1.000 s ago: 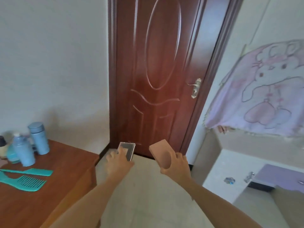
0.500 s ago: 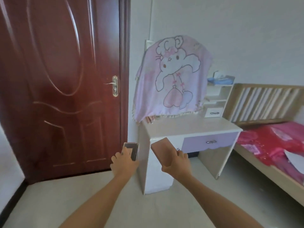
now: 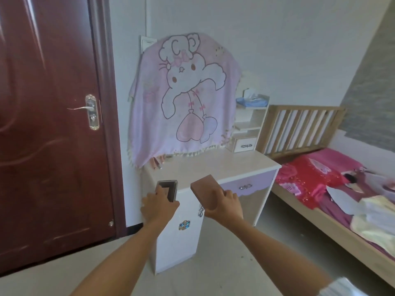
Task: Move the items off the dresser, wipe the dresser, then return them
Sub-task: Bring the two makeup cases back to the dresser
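1. Grips a small dark-framed case (image 3: 167, 189) in the left hand (image 3: 159, 207), fingers curled round it, at centre frame.
2. Clutches a pinkish-brown box (image 3: 205, 190) in the right hand (image 3: 223, 205), just right of it.
3. Holds both before a white dresser (image 3: 224, 165) with a pale top. Pink cartoon cloth (image 3: 183, 99) behind, dark red door (image 3: 47, 124) left, bed (image 3: 305, 108) right.

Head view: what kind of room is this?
Probably a bedroom: there is a bed, a white dresser with a bunny blanket draped above it, and a door.
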Motion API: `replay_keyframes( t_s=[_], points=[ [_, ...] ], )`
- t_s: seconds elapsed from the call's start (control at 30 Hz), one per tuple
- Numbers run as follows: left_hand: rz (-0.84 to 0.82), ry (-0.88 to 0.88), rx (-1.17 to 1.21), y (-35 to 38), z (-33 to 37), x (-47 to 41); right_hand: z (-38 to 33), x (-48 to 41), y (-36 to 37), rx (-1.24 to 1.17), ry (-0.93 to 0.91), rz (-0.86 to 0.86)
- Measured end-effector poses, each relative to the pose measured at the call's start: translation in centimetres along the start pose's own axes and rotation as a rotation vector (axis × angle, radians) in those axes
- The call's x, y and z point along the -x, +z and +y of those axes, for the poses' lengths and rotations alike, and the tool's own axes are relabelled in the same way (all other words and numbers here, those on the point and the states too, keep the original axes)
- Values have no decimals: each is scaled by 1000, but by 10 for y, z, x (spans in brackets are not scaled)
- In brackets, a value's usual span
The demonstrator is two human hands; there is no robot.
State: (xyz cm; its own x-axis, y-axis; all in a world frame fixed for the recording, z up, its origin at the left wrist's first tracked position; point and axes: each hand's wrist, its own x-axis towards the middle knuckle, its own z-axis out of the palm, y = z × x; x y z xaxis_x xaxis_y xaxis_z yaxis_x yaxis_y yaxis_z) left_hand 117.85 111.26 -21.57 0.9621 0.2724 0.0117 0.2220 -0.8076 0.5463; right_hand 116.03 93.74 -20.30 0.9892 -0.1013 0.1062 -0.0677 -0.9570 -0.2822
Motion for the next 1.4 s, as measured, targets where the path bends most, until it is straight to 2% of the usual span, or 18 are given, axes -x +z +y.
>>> replay_keyframes(
  t_s=[0.23, 0.47, 0.7, 0.87, 1.03, 1.4],
  points=[
    [-49, -41, -39, 33, 12, -96, 3, -89, 25, 0, 34, -84],
    [-124, -62, -112, 91, 48, -147, 54, -152, 58, -39, 83, -185],
    [-107, -159, -91, 142, 122, -214, 113, -260, 67, -50, 19, -167],
    [-76, -258, -77, 166, 161, -251, 141, -333, 68, -35, -89, -221],
    [-79, -359, -85, 184, 164, -283, 142, -387, 83, -53, -121, -291],
    [-126, -397, -110, 232, 138, -402, 100, -496, 150, -83, -95, -451]
  ],
)
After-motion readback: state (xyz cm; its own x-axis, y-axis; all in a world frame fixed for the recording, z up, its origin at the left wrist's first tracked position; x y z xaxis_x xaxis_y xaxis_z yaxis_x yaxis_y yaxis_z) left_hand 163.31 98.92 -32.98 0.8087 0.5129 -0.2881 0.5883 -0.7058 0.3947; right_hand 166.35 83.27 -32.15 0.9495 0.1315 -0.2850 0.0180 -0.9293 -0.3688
